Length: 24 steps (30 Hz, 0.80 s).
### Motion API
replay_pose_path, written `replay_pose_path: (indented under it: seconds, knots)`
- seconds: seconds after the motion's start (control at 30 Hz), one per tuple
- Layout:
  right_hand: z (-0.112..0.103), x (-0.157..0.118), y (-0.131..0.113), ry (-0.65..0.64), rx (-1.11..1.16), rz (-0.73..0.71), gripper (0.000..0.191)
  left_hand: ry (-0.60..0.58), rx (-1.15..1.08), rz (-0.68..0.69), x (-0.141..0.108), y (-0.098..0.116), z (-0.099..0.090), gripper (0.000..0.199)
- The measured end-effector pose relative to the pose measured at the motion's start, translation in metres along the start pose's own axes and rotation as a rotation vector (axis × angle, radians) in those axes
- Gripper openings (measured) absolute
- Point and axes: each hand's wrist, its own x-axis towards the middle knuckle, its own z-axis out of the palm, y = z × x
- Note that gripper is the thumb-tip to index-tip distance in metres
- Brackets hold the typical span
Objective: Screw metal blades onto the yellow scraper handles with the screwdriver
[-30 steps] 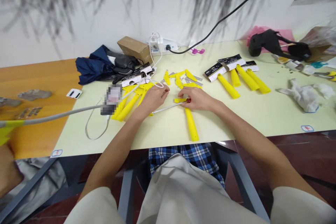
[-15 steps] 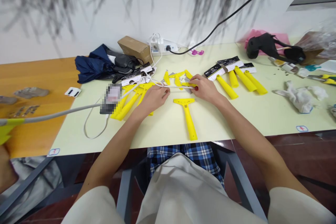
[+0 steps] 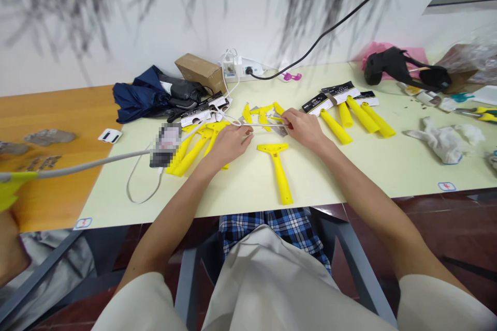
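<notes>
My right hand (image 3: pixel 305 129) grips a red-handled screwdriver (image 3: pixel 267 125), whose thin metal shaft points left toward my left hand (image 3: pixel 229 145). The curled fingers of my left hand hold nothing I can see and rest beside a white cable (image 3: pixel 225 120). Below my hands, a yellow plastic scraper (image 3: pixel 276 165) lies alone on the pale table (image 3: pixel 233 199), touched by neither hand. Loose yellow scraper heads (image 3: pixel 264 116) and grey metal blades (image 3: pixel 280 131) lie just beyond my fingers. Several yellow handles (image 3: pixel 190 150) are heaped to the left, with more (image 3: pixel 361 116) to the right beside black-and-white packaging cards (image 3: pixel 330 97).
A navy fabric bundle (image 3: pixel 145 95), cardboard box (image 3: pixel 200 72) and power strip (image 3: pixel 243 70) stand at the back. Crumpled white gloves (image 3: pixel 440 142) and yellow-handled pliers (image 3: pixel 477 114) lie right. A wooden table (image 3: pixel 58 165) adjoins on the left.
My right hand has moved up and right, off the yellow scraper, carrying the screwdriver. The scraper's head is now uncovered, and the shaft has swung level across the loose pieces.
</notes>
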Motion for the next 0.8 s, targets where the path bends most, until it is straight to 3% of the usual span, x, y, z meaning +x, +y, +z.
replay_pose_path:
  seconds: [0.17, 0.33, 0.43, 0.57, 0.63, 0.8]
  knots:
    - [-0.003, -0.001, -0.003, 0.111, 0.053, 0.067, 0.034, 0.035, -0.03, 0.012, 0.0, 0.004, -0.003, 0.027]
    - [-0.002, -0.005, -0.009, 0.225, 0.443, -0.037, 0.026, 0.109, -0.083, 0.045, -0.002, 0.005, 0.0, 0.029]
    - [-0.002, -0.008, -0.013, 0.156, 0.638, -0.124, 0.027, 0.126, -0.199, 0.061, -0.004, 0.007, 0.003, 0.033]
    - [-0.004, -0.011, -0.019, 0.004, 0.637, -0.272, 0.03, 0.134, -0.394, 0.1, -0.007, 0.014, 0.004, 0.045]
    - [-0.005, -0.012, -0.023, -0.041, 0.635, -0.333, 0.031, 0.121, -0.497, 0.122, -0.008, 0.018, 0.002, 0.042]
    - [-0.008, -0.012, -0.024, -0.076, 0.63, -0.297, 0.027, 0.099, -0.606, 0.056, -0.006, 0.022, -0.005, 0.028]
